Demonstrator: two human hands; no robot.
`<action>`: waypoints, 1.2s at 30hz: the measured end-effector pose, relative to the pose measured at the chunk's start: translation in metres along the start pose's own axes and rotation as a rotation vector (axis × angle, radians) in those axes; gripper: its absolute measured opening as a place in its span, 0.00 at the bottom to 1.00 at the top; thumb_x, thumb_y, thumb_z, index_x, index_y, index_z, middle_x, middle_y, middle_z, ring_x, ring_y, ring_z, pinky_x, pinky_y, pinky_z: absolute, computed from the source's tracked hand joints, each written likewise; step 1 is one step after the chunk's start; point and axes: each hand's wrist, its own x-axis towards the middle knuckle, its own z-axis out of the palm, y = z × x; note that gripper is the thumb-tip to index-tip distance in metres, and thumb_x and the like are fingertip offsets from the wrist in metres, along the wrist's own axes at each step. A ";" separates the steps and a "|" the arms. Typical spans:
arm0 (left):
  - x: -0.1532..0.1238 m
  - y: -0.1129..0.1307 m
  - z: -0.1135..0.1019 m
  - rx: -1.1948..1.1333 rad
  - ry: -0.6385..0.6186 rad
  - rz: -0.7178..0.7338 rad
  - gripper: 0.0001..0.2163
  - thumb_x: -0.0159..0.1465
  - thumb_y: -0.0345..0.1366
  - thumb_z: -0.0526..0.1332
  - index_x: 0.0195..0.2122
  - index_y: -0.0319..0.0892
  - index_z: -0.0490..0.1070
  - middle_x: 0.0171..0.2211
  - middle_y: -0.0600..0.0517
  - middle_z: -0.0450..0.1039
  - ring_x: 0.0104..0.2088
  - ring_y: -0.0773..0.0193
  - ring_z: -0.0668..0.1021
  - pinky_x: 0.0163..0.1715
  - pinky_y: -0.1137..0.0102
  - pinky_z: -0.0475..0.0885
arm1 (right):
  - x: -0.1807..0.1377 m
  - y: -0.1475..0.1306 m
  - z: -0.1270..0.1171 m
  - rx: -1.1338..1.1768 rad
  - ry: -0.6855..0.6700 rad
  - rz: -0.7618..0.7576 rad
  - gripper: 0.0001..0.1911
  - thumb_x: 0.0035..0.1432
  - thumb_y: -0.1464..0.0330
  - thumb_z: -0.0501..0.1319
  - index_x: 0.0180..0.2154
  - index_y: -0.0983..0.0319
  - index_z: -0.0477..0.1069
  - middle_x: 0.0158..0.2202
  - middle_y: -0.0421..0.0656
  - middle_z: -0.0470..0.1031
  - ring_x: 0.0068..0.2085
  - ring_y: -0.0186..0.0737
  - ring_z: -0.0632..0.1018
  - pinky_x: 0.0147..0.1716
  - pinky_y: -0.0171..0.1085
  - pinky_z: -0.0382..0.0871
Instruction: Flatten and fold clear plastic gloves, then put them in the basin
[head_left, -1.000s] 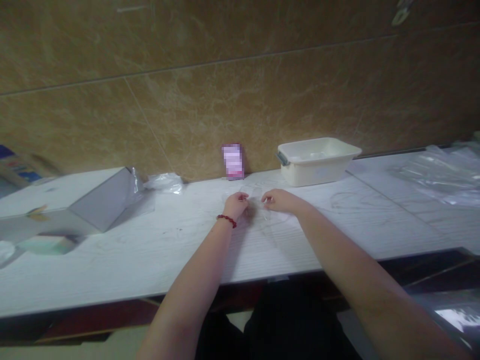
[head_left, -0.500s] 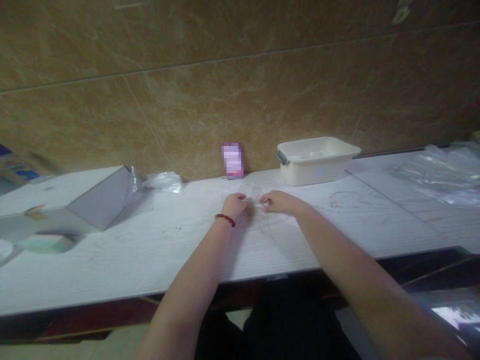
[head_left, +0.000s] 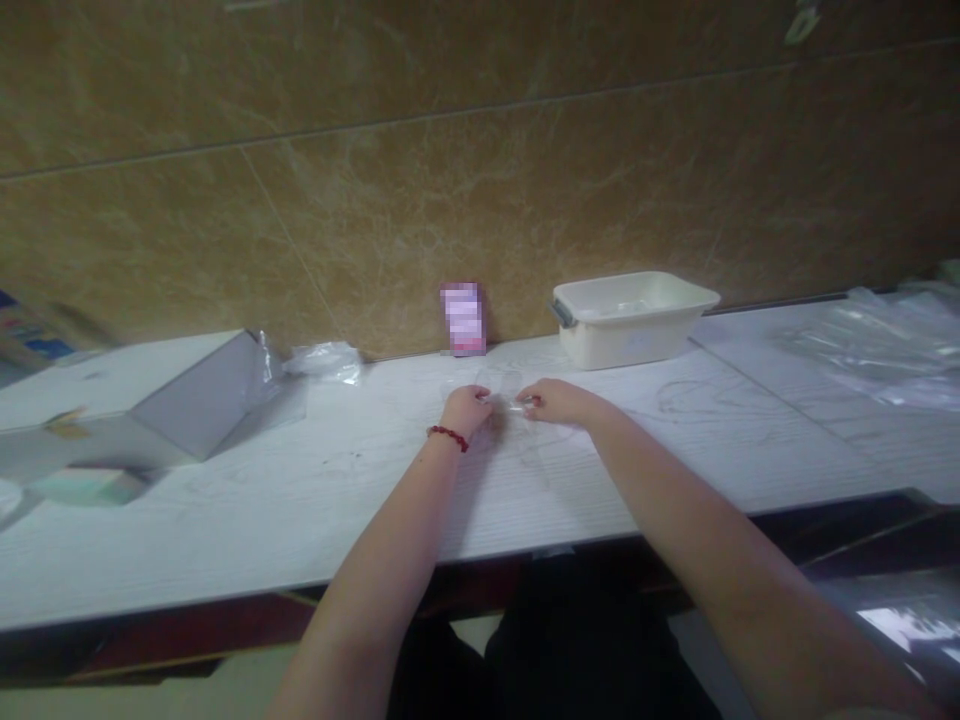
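Head view: faint clear plastic [head_left: 510, 380] between left hand [head_left: 466, 411] and right hand [head_left: 556, 402], both curled, grip unclear.

You can read no words or numbers here: the phone [head_left: 465, 322] has a pixelated screen, and the coloured print on the package [head_left: 34, 335] well left of the phone is too blurred for you.

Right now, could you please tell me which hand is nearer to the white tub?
Right: the right hand is in front and left of the tub; the left hand is farther left.
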 end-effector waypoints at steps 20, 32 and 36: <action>0.001 -0.007 -0.003 0.265 -0.092 0.053 0.11 0.51 0.35 0.52 0.29 0.41 0.74 0.28 0.49 0.73 0.29 0.65 0.73 0.29 0.75 0.63 | -0.004 -0.001 -0.005 0.007 -0.091 -0.011 0.21 0.47 0.66 0.57 0.46 0.62 0.65 0.40 0.45 0.70 0.38 0.39 0.70 0.36 0.32 0.61; -0.001 -0.008 -0.009 0.321 -0.089 0.082 0.12 0.52 0.40 0.54 0.32 0.41 0.73 0.32 0.47 0.72 0.33 0.62 0.73 0.32 0.73 0.64 | 0.002 0.002 0.002 0.009 0.048 0.024 0.18 0.48 0.63 0.55 0.43 0.59 0.68 0.36 0.44 0.72 0.35 0.37 0.71 0.35 0.32 0.61; -0.002 -0.004 -0.011 0.370 -0.021 0.146 0.16 0.53 0.39 0.55 0.41 0.40 0.69 0.42 0.45 0.67 0.42 0.60 0.69 0.41 0.72 0.62 | 0.002 0.005 0.004 0.009 0.002 -0.021 0.20 0.45 0.62 0.57 0.43 0.59 0.68 0.38 0.43 0.71 0.37 0.38 0.71 0.36 0.32 0.61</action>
